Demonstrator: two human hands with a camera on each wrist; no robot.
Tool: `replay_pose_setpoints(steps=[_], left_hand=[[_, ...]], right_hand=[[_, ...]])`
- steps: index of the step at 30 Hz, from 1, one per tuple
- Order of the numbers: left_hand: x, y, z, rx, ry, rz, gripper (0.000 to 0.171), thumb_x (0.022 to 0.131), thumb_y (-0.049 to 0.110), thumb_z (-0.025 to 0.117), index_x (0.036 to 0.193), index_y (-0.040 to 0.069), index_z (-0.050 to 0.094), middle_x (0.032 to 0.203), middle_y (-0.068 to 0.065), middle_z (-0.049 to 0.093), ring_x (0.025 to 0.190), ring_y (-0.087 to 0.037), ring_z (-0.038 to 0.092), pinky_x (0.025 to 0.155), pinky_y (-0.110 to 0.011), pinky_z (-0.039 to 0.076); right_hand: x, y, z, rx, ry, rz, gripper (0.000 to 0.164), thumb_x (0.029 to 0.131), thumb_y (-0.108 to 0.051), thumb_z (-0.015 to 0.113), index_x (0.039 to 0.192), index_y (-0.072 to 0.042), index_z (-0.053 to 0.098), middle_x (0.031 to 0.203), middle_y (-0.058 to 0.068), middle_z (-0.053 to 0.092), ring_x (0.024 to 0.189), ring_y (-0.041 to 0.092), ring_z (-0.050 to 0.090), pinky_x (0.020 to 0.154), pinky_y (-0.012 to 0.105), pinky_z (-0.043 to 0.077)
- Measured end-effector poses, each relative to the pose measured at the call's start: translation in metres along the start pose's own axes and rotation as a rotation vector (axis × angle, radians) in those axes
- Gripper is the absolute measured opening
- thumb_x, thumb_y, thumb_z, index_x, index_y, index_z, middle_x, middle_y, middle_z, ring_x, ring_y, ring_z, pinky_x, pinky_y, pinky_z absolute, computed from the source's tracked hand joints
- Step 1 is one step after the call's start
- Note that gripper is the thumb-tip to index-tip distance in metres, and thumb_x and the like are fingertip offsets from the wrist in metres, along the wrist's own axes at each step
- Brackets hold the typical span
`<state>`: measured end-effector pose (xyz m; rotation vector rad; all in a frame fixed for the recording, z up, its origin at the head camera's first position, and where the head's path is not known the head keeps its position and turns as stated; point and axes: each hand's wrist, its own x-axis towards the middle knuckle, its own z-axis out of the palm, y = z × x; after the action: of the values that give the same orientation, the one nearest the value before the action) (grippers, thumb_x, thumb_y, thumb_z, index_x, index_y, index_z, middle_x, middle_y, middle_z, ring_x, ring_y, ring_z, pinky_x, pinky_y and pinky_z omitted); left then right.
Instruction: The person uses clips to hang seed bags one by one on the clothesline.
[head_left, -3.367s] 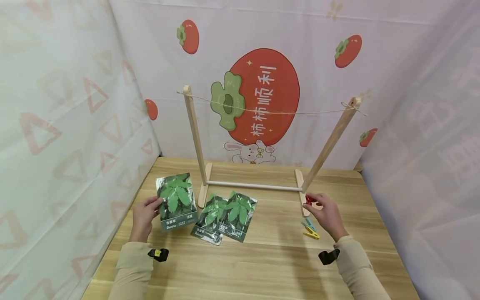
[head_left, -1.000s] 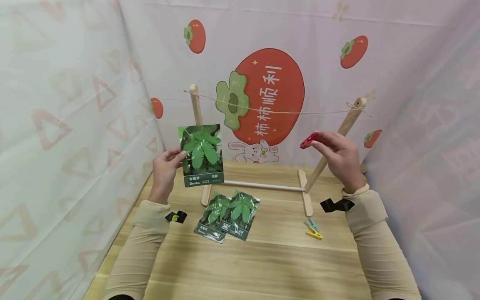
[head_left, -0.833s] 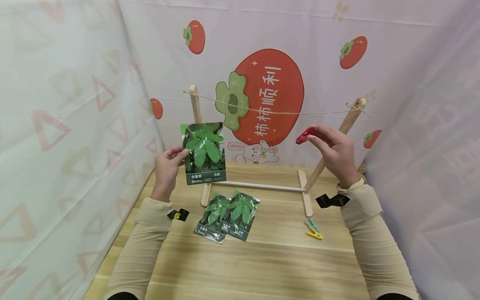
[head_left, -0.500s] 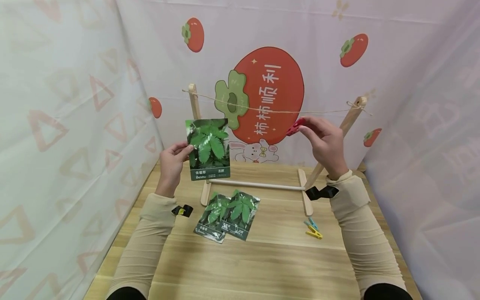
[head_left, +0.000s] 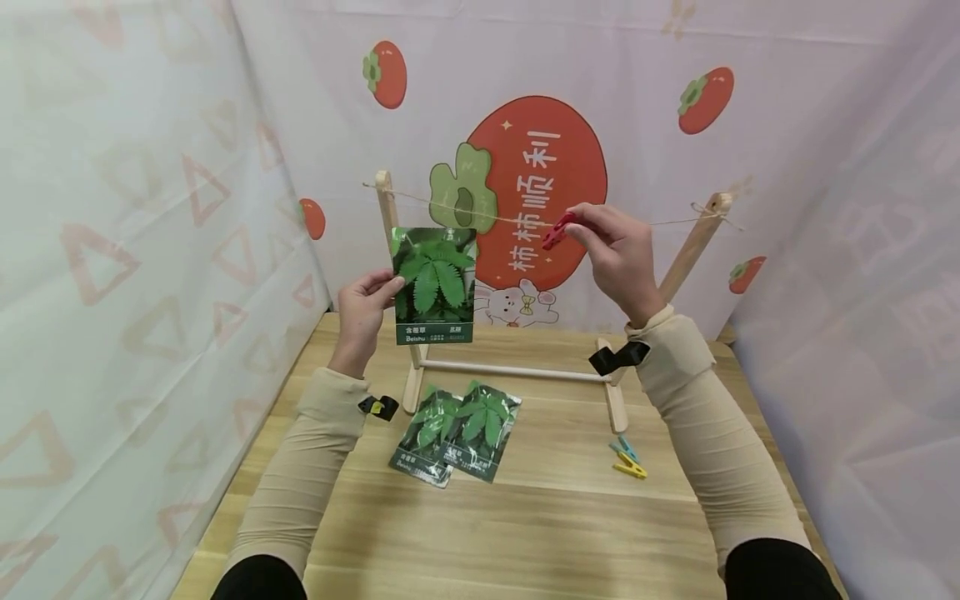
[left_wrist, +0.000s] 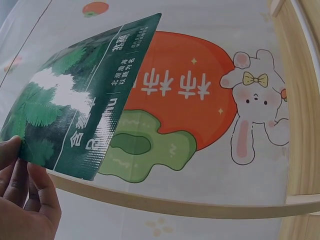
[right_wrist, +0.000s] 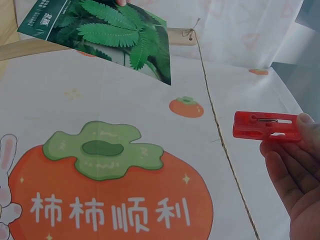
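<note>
My left hand [head_left: 363, 312] pinches the left edge of a green seed packet [head_left: 435, 287] with a leafy plant printed on it. The packet hangs upright in the air, its top edge just below the twine [right_wrist: 216, 117] in the head view. Between thumb and fingers, my right hand [head_left: 617, 254] pinches a red clothespin [right_wrist: 265, 125] by one end. The clothespin's free end points left toward the packet, and it overlaps the twine in the head view. In the right wrist view, a gap shows between clothespin and twine.
Two more seed packets [head_left: 480, 429] lie overlapping on the wooden table [head_left: 487, 542]. A yellow clothespin [head_left: 630, 467] and a blue clothespin [head_left: 627, 448] lie at the right. The twine spans two wooden posts [head_left: 693, 250], joined below by a pale rod [head_left: 517, 370].
My right hand picked the red clothespin up from beside the right post and moved it up and left. My left hand lifted the packet up and to the right, toward the twine.
</note>
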<state>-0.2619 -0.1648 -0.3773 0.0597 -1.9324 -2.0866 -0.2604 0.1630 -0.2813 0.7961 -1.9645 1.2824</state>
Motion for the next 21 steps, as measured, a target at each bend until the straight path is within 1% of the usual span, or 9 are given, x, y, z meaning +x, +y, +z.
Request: replay_pose_setpoints(steps=[4, 8, 11, 14, 15, 18, 20, 21], left_hand=[[0.001, 0.0, 0.007, -0.018, -0.004, 0.011, 0.01, 0.088, 0.009, 0.071, 0.098, 0.006, 0.07, 0.078, 0.015, 0.069, 0.075, 0.0, 0.064, 0.065, -0.016, 0.052], [0.002, -0.001, 0.009, -0.028, -0.01, 0.026, 0.006, 0.088, 0.009, 0.072, 0.094, 0.012, 0.07, 0.078, 0.016, 0.069, 0.075, -0.001, 0.064, 0.065, -0.016, 0.052], [0.003, -0.002, 0.011, -0.039, -0.014, 0.028, 0.007, 0.088, 0.01, 0.072, 0.091, 0.016, 0.071, 0.078, 0.016, 0.069, 0.075, 0.0, 0.064, 0.065, -0.016, 0.052], [0.004, -0.003, 0.014, -0.053, -0.005, 0.021, 0.006, 0.088, 0.01, 0.072, 0.091, 0.015, 0.072, 0.078, 0.016, 0.069, 0.075, 0.0, 0.064, 0.066, -0.016, 0.052], [0.004, -0.003, 0.015, -0.056, -0.003, 0.017, 0.007, 0.088, 0.01, 0.072, 0.094, 0.012, 0.072, 0.078, 0.016, 0.069, 0.075, 0.0, 0.064, 0.066, -0.016, 0.052], [0.005, -0.003, 0.015, -0.054, 0.008, 0.011, 0.009, 0.087, 0.014, 0.074, 0.095, 0.012, 0.072, 0.082, 0.014, 0.07, 0.077, -0.001, 0.064, 0.068, -0.017, 0.052], [0.006, -0.003, 0.015, -0.047, 0.007, 0.01, 0.01, 0.087, 0.016, 0.075, 0.095, 0.013, 0.072, 0.083, 0.014, 0.07, 0.078, -0.002, 0.064, 0.068, -0.017, 0.052], [0.007, -0.003, 0.014, -0.045, 0.007, 0.01, 0.009, 0.086, 0.017, 0.075, 0.094, 0.015, 0.072, 0.084, 0.013, 0.07, 0.079, -0.002, 0.064, 0.068, -0.017, 0.052]], right_hand=[[0.009, 0.002, 0.007, 0.02, 0.005, -0.007, 0.015, 0.09, -0.004, 0.067, 0.099, 0.007, 0.072, 0.091, 0.019, 0.071, 0.084, 0.001, 0.062, 0.078, 0.013, 0.053], [0.019, 0.0, 0.02, 0.092, 0.006, 0.015, 0.014, 0.089, -0.003, 0.067, 0.097, 0.007, 0.072, 0.091, 0.021, 0.071, 0.084, 0.002, 0.065, 0.081, 0.017, 0.055], [0.026, -0.002, 0.03, 0.137, 0.014, 0.025, 0.014, 0.089, -0.002, 0.068, 0.096, 0.008, 0.073, 0.091, 0.022, 0.071, 0.083, 0.002, 0.067, 0.081, 0.019, 0.056], [0.034, -0.004, 0.04, 0.113, 0.019, 0.018, 0.015, 0.089, -0.006, 0.068, 0.096, 0.007, 0.073, 0.091, 0.021, 0.072, 0.078, 0.004, 0.065, 0.075, 0.015, 0.053], [0.036, -0.005, 0.044, 0.094, 0.017, 0.021, 0.017, 0.09, -0.008, 0.068, 0.096, 0.006, 0.073, 0.091, 0.02, 0.073, 0.075, 0.005, 0.062, 0.071, 0.014, 0.05], [0.043, -0.008, 0.056, 0.048, 0.015, 0.041, 0.018, 0.091, -0.013, 0.067, 0.096, 0.003, 0.074, 0.092, 0.017, 0.073, 0.064, 0.01, 0.052, 0.06, 0.017, 0.039], [0.047, -0.01, 0.062, 0.034, 0.01, 0.065, 0.019, 0.092, -0.015, 0.066, 0.097, 0.002, 0.075, 0.093, 0.015, 0.074, 0.065, 0.009, 0.053, 0.062, 0.016, 0.041], [0.048, -0.011, 0.066, 0.035, 0.006, 0.079, 0.019, 0.093, -0.015, 0.066, 0.097, 0.001, 0.074, 0.094, 0.014, 0.074, 0.065, 0.012, 0.053, 0.062, 0.016, 0.04]])
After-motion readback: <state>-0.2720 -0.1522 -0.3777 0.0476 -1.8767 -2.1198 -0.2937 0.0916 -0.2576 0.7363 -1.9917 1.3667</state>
